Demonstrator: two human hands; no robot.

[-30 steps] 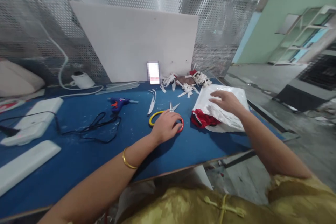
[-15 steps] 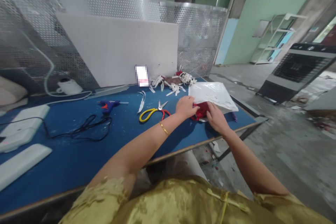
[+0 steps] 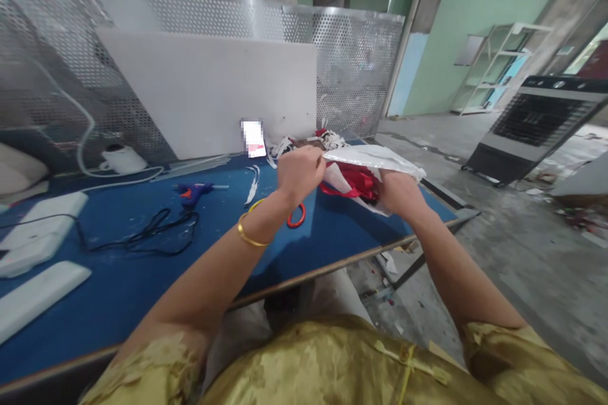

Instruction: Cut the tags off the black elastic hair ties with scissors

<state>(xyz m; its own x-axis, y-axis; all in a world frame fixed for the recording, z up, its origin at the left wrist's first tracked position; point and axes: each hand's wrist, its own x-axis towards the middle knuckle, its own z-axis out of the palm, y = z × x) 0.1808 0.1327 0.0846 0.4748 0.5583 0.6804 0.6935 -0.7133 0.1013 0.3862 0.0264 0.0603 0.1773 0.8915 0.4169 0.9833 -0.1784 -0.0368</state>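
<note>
A white plastic bag (image 3: 375, 155) lies at the right of the blue table, its mouth held up and facing me. Red ribbon-like material (image 3: 361, 182) shows in the opening. My left hand (image 3: 300, 172) is closed on the bag's left edge and lifts it. My right hand (image 3: 401, 193) reaches into the mouth at the right side; its fingers are hidden by the bag and the red material. Scissors with one yellow and one red handle (image 3: 296, 216) lie on the table, partly covered by my left wrist.
On the left are a blue glue gun (image 3: 192, 192) with a black cord, a white power strip (image 3: 45, 228) and a long white bar (image 3: 42, 297). A lit phone (image 3: 254, 138) leans against the white board (image 3: 213, 95). White scraps (image 3: 332, 139) lie at the back.
My left hand went from the scissors to the bag and now raises its edge. My right hand moved from above the bag into its mouth. The bag has opened and the view has shifted right.
</note>
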